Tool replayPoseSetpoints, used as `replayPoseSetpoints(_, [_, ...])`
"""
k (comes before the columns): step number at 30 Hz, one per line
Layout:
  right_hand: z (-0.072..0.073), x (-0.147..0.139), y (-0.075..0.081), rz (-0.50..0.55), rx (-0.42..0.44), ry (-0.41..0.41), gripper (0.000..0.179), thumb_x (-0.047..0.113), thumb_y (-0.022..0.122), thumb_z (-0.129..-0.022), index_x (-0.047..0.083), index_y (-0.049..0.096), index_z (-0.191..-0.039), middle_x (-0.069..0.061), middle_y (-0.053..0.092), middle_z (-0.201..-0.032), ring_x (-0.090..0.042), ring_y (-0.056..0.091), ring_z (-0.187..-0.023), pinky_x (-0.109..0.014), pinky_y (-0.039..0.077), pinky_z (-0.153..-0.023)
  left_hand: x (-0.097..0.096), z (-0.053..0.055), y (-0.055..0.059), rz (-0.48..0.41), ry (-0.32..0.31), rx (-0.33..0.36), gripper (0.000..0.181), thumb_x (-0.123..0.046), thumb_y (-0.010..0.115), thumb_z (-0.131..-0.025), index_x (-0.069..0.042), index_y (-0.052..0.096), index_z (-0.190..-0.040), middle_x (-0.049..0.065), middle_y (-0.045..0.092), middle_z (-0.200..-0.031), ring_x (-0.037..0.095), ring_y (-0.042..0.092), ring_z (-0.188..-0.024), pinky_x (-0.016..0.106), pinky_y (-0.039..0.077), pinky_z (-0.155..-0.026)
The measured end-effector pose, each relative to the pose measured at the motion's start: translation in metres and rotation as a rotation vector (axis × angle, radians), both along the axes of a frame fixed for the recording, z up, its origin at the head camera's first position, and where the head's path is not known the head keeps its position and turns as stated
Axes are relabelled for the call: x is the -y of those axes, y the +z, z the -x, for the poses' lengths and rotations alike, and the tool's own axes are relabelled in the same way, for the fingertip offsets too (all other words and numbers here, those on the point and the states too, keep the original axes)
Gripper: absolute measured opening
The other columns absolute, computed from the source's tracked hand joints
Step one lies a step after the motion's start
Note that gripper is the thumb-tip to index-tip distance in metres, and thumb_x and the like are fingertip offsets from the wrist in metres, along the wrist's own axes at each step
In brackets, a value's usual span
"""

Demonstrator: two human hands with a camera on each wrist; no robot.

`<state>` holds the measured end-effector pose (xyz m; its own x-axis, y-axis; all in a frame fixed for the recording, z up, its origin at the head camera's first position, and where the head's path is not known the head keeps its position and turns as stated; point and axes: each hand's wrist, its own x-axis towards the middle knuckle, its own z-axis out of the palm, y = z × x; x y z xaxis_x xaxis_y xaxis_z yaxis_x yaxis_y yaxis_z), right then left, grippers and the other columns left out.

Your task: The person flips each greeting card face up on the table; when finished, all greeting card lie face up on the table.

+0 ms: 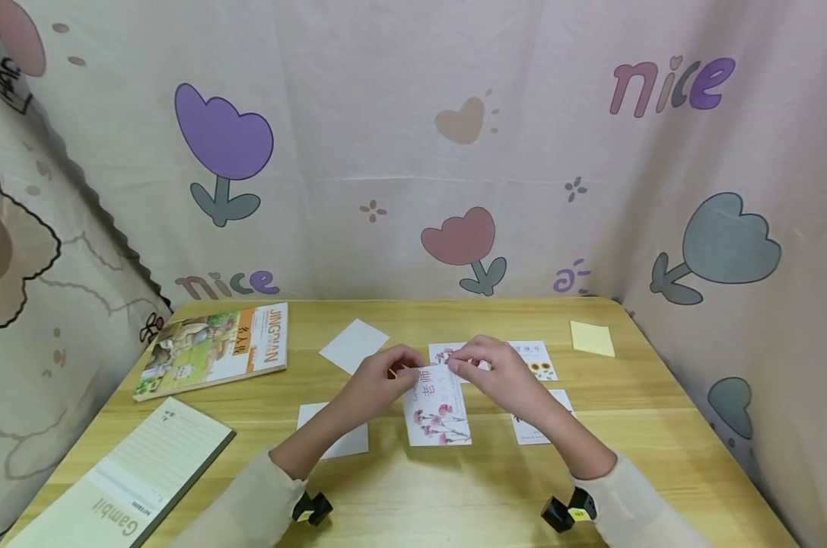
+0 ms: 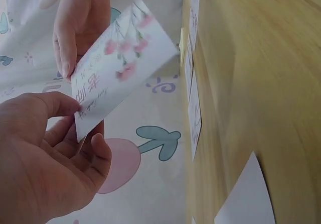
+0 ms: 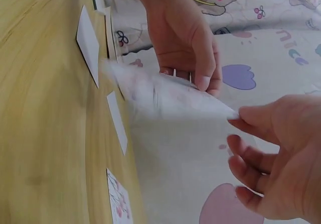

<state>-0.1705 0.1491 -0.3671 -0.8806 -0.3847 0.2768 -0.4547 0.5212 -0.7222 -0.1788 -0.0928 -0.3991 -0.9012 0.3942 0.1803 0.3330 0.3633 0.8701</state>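
A white greeting card printed with pink flowers and red characters is held up over the table between both hands. My left hand pinches one corner of it between thumb and fingers. At the opposite corner of the same edge, my right hand pinches it with thumb and forefinger, the other fingers loosely bent. In the left wrist view the card tilts up, its printed face showing. From the right wrist, the card looks blurred and nearly edge-on.
Two plain white cards lie to the left, one partly under my left forearm. Printed cards, including a sunflower card, lie behind and right. Yellow sticky notes are back right; a book and a notepad lie left.
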Motion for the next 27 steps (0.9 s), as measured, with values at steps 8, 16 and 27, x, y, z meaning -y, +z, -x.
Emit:
replayPoseSetpoints(8, [0.000, 0.001, -0.004, -0.077, 0.096, 0.187, 0.029, 0.015, 0.063, -0.099, 0.017, 0.067, -0.128, 0.007, 0.069, -0.088, -0.011, 0.062, -0.085, -0.029, 0.053, -0.074, 0.002, 0.001, 0.001, -0.025, -0.040, 0.046, 0.015, -0.013, 0.061, -0.097, -0.016, 0.067, -0.112, -0.001, 0.067, -0.104, 0.023, 0.056, -0.084, 0.025, 0.048, -0.070])
replayPoseSetpoints(16, [0.005, -0.010, 0.001, 0.036, 0.100, 0.042, 0.026, 0.016, 0.063, -0.100, 0.020, 0.068, -0.125, 0.002, 0.065, -0.086, -0.025, 0.061, -0.078, -0.025, 0.049, -0.062, 0.010, 0.008, 0.003, -0.182, 0.019, 0.162, 0.024, -0.011, 0.062, -0.098, -0.006, 0.056, -0.121, 0.010, 0.065, -0.104, 0.021, 0.058, -0.091, 0.027, 0.050, -0.076])
replayPoseSetpoints(27, [0.011, -0.016, 0.004, 0.134, 0.100, -0.028, 0.028, 0.018, 0.062, -0.100, 0.017, 0.066, -0.128, -0.004, 0.063, -0.084, -0.041, 0.058, -0.077, -0.025, 0.044, -0.060, 0.013, 0.011, 0.001, -0.168, 0.008, 0.159, 0.021, -0.013, 0.063, -0.098, -0.007, 0.059, -0.117, 0.008, 0.064, -0.104, 0.021, 0.058, -0.095, 0.023, 0.049, -0.079])
